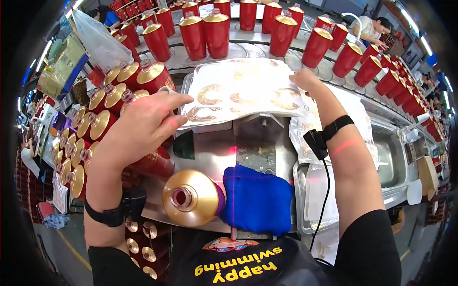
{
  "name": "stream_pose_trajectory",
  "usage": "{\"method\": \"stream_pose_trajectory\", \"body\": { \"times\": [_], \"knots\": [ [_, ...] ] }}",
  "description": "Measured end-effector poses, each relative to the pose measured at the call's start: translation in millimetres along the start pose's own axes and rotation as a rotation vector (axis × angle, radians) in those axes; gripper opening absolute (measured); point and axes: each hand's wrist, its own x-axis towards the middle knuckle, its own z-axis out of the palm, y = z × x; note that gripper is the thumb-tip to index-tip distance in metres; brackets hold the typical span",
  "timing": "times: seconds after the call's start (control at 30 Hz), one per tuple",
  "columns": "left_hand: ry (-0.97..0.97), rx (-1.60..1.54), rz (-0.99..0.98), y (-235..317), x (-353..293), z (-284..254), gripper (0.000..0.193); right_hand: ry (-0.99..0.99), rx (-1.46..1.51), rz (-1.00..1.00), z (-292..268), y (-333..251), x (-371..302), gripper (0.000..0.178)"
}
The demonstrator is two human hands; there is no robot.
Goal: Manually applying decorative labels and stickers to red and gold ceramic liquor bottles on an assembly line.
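A white sheet with gold curved decals (238, 86) lies on a tray in front of me. My right hand (305, 81) is closed at the sheet's right edge, fingertips pressed together on it. At the sheet's left edge is my left hand (150, 121), fingers stretched out and apart, the index fingertip close to the paper; I cannot tell if it touches. Nearer to me, a bottle with a gold shoulder and an uncapped neck (191, 198) sits beside a folded blue cloth (257, 200). A red bottle (155, 162) is partly hidden under my left hand and forearm.
Red bottles with gold shoulders (217, 33) stand along a curved conveyor (253, 39) at the back. Several more (100, 124) crowd the left side. A metal sink (389, 148) is at the right, near more white sheets (322, 195). Another person (369, 31) works at the far right.
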Motion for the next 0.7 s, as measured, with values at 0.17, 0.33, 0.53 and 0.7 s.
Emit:
{"method": "stream_pose_trajectory", "body": {
  "times": [0.17,0.33,0.53,0.7],
  "knots": [
    [0.069,0.040,0.096,-3,0,-2,0.032,0.214,0.500,0.104,4,0,1,0.024],
    [0.011,-0.040,0.069,-3,-8,-6,0.034,0.202,0.560,0.009,10,-3,0,0.021],
    [0.013,-0.084,0.069,-3,-11,0,0.034,0.609,0.394,-0.390,-6,-26,-21,0.018],
    [0.095,0.024,0.090,-4,5,-6,0.037,0.744,0.505,-0.768,-37,-67,-57,0.012]
  ]
}}
